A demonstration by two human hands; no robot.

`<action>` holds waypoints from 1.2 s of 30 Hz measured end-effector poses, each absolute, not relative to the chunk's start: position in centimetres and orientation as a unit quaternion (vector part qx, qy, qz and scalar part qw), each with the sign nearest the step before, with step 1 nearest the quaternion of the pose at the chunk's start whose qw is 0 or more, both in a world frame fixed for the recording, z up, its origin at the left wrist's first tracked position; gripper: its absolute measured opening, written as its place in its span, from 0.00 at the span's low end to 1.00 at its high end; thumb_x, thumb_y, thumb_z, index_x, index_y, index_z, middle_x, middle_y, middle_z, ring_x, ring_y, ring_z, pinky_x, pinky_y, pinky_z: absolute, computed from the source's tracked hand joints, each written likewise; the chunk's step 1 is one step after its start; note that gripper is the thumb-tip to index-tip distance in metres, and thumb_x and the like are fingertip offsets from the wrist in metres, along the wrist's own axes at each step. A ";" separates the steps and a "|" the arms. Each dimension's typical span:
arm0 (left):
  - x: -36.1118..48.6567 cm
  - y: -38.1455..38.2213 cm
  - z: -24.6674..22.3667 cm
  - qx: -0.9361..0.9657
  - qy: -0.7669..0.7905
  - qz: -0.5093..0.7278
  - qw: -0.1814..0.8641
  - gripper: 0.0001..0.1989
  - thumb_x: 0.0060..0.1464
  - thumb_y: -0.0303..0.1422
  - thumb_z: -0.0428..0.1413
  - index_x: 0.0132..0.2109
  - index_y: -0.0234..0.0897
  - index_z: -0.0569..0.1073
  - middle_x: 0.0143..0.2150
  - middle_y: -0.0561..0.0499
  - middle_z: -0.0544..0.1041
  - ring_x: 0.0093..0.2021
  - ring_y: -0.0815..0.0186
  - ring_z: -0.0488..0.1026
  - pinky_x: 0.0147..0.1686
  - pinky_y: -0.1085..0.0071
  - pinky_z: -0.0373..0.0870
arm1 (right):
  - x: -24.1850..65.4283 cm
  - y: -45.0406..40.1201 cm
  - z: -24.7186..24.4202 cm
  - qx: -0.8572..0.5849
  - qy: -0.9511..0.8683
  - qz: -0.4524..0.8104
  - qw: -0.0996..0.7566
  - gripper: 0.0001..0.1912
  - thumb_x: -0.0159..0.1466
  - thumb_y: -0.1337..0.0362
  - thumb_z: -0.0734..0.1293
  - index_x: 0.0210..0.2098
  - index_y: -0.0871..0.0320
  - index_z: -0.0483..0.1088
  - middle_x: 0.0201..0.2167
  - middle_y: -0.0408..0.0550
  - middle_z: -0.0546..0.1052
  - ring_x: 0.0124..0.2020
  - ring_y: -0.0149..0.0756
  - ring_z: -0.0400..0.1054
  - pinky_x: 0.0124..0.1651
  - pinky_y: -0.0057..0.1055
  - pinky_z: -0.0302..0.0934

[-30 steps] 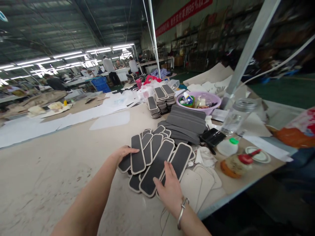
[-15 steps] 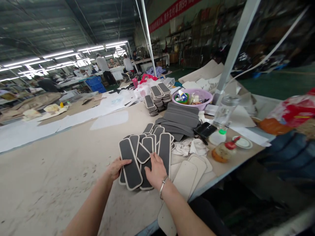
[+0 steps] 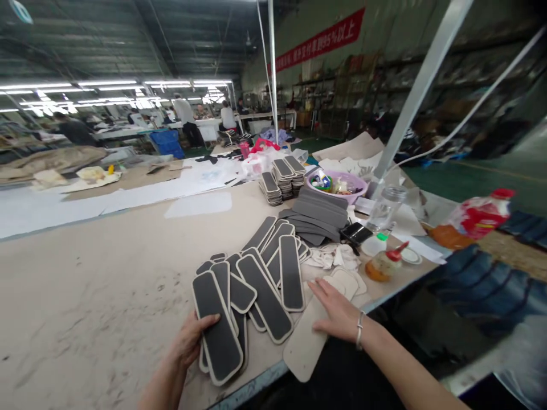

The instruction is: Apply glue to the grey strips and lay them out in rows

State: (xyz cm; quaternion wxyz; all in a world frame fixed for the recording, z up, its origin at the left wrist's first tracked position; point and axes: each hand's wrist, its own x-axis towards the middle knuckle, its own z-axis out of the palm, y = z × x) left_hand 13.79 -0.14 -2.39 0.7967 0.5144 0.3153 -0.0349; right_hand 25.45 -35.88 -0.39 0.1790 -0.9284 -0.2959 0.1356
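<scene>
My left hand (image 3: 191, 337) grips the edge of a dark panel with a pale border (image 3: 219, 336), its thumb on top and its other fingers hidden underneath. More bordered panels lie beneath that one. A loose pile of similar dark panels (image 3: 265, 302) fans out across the table in front of me. My right hand (image 3: 335, 312) rests on a beige panel (image 3: 302, 347) to the right, with fingers spread and apparently not gripping. That panel overhangs the front edge of the table, and several other beige panels (image 3: 347, 279) lie partly under it and beyond it.
Dark grey strips (image 3: 318, 212) are heaped past the pile, near neat panel stacks (image 3: 271, 188) and a purple basin (image 3: 358, 196). To the right stand a glass jar (image 3: 388, 208) and a red-capped squeeze bottle (image 3: 382, 266). A metal post (image 3: 421, 94) rises at the table's right side.
My right hand has moved right, off the dark panels and onto the beige ones. My left hand has drawn its panel nearer to me, and the dark pile is more spread out.
</scene>
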 end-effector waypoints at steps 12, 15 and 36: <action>13.4 -0.9 -2.4 0.396 0.313 0.002 0.863 0.23 0.41 0.27 0.62 0.46 0.31 0.68 0.31 0.43 0.78 0.28 0.57 0.76 0.32 0.57 0.76 | 29.9 -37.0 -6.4 -0.950 -0.286 -0.070 0.102 0.27 0.62 0.60 0.58 0.59 0.65 0.59 0.60 0.61 0.56 0.62 0.49 0.49 0.61 0.45 0.50; 13.4 -1.4 -2.3 0.395 0.316 0.040 0.862 0.26 0.38 0.25 0.63 0.47 0.31 0.67 0.31 0.43 0.79 0.26 0.57 0.76 0.30 0.57 0.76 | 28.9 -36.1 -7.2 -0.935 -0.320 -0.090 0.119 0.28 0.65 0.55 0.55 0.60 0.65 0.56 0.62 0.61 0.53 0.62 0.50 0.47 0.60 0.46 0.50; 13.7 -1.1 -2.7 0.384 0.340 0.031 0.858 0.22 0.41 0.26 0.61 0.46 0.34 0.67 0.28 0.45 0.78 0.25 0.56 0.76 0.28 0.56 0.75 | 28.9 -22.5 -1.6 -0.909 -0.213 0.109 0.342 0.35 0.58 0.49 0.61 0.58 0.64 0.57 0.47 0.59 0.71 0.42 0.43 0.70 0.48 0.38 0.62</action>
